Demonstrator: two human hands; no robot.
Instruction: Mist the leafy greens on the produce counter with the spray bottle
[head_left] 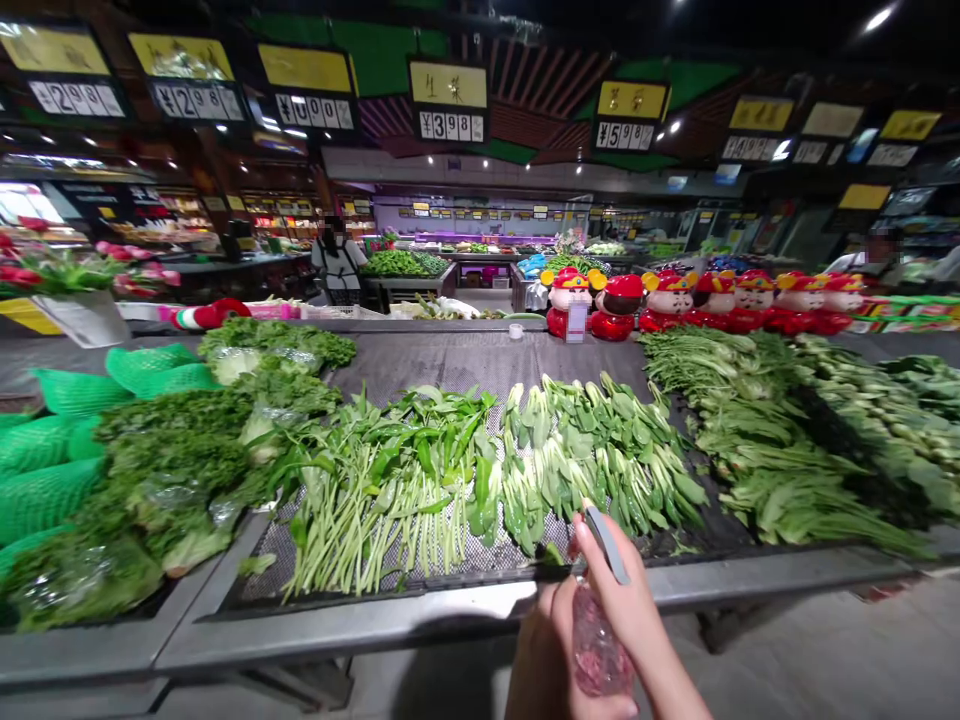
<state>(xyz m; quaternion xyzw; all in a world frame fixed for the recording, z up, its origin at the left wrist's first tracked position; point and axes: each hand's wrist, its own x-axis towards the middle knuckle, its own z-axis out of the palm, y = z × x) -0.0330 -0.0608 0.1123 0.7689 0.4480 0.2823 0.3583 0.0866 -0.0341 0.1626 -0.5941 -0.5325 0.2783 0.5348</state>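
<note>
A small clear pink spray bottle (598,655) with a grey trigger is held upright at the bottom centre of the head view. My right hand (637,605) is wrapped round its neck, with fingers by the trigger. My left hand (541,650) is closed against the bottle's left side and lower part. The nozzle points toward the bok choy (592,450) laid out on the metal display counter (450,615). Long-stemmed leafy greens (390,480) lie just left of the bok choy.
Wrapped lettuce (172,470) and green mesh nets (52,440) fill the left tray. More bunched greens (772,440) lie at the right. Red figurines (720,300) line the counter's far edge. A person (336,262) stands in the aisle behind. Price signs (450,100) hang overhead.
</note>
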